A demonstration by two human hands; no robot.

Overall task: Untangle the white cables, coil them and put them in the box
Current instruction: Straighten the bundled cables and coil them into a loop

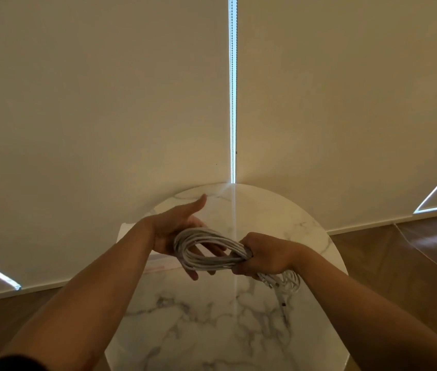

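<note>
The coiled white cables [206, 247] are held above the marble table [212, 330], long axis running left to right, their right end gripped by the right hand [265, 255], their left loop slung over the flat, straight-fingered left hand [174, 228].

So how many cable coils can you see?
2. One coil is gripped by the right hand and looped over the left hand; a smaller coil lies on the table under the right wrist. Others may be hidden.
</note>
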